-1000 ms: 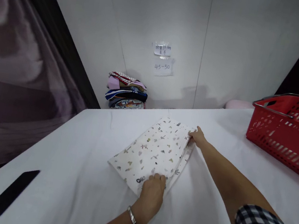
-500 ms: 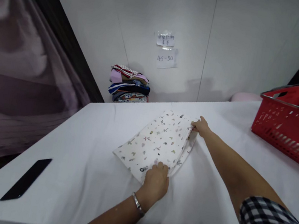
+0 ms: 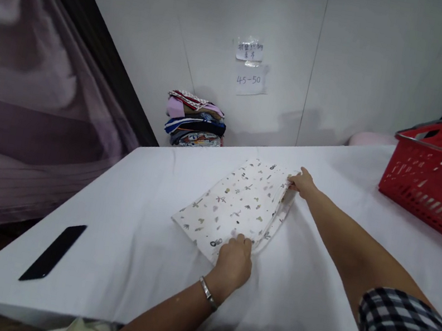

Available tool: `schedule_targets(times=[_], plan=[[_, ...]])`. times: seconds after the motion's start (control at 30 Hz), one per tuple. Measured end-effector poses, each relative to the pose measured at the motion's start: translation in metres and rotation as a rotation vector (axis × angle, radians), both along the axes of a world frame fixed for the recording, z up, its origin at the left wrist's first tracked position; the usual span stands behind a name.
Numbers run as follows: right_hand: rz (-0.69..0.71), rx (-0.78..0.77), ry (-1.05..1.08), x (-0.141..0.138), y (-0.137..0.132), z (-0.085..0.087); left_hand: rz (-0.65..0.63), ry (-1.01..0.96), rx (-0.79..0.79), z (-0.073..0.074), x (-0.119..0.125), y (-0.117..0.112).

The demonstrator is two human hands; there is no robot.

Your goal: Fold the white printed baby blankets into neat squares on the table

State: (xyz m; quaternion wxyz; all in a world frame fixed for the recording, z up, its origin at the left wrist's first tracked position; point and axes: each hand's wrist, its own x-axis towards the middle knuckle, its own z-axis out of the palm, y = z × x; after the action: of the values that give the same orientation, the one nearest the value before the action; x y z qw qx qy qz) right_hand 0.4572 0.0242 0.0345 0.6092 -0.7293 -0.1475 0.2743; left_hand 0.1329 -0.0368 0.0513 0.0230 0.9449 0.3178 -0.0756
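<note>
A folded white cloth with small printed figures lies flat on the white table. My left hand, with a metal bracelet at the wrist, is closed on the cloth's near corner. My right hand pinches the cloth's far right corner, arm stretched across the table. A second layer of the cloth shows along its right edge.
A red plastic basket with a metal handle stands at the right. A stack of folded clothes sits against the far wall under two paper notes. A black flat object lies near the table's left front edge.
The camera has pulled back and tilted, so the table's near edge and my checked clothing now show. Both hands keep their hold on the cloth's corners; the cloth lies much the same.
</note>
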Motion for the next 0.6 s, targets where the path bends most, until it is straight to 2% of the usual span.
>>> schedule_targets(times=[0.2, 0.43, 0.6], plan=[[-0.003, -0.003, 0.006, -0.001, -0.004, 0.0, 0.017, -0.016, 0.004, -0.002, 0.002, 0.003], [0.004, -0.002, 0.004, -0.003, -0.007, 0.01, 0.016, -0.016, -0.017, -0.007, 0.002, 0.01], [-0.018, -0.027, -0.019, -0.005, -0.005, 0.012, -0.004, 0.023, 0.029, -0.01, 0.005, 0.007]])
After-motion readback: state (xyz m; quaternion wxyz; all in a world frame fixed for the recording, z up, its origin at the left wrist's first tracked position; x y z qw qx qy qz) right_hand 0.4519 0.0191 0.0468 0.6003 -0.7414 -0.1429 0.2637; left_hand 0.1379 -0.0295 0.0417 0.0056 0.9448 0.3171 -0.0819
